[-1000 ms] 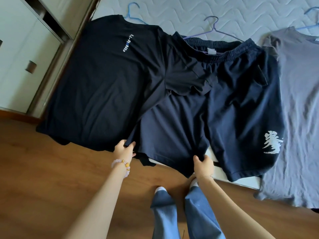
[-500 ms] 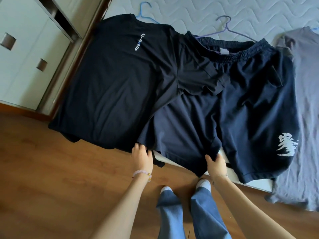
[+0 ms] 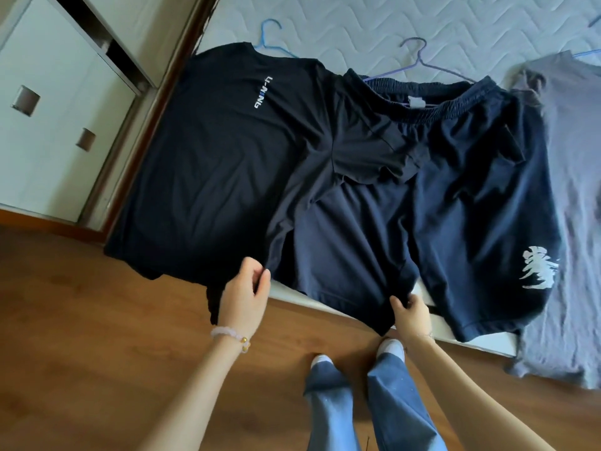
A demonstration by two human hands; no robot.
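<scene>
Navy shorts (image 3: 422,206) lie spread on the bed (image 3: 357,34) beside a black T-shirt (image 3: 211,174), their near hem pinched in the right hand (image 3: 411,317), while the left hand (image 3: 244,297) has let go of that hem and shifted to the T-shirt's edge, fingers curled, grip unclear.

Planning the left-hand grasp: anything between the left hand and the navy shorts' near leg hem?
Yes. The black T-shirt overlaps the edge of the navy shorts; its hem corner lies at the left hand, before the shorts' hem. Whether that hand pinches fabric is unclear. The right hand grips the shorts' hem directly.
</scene>
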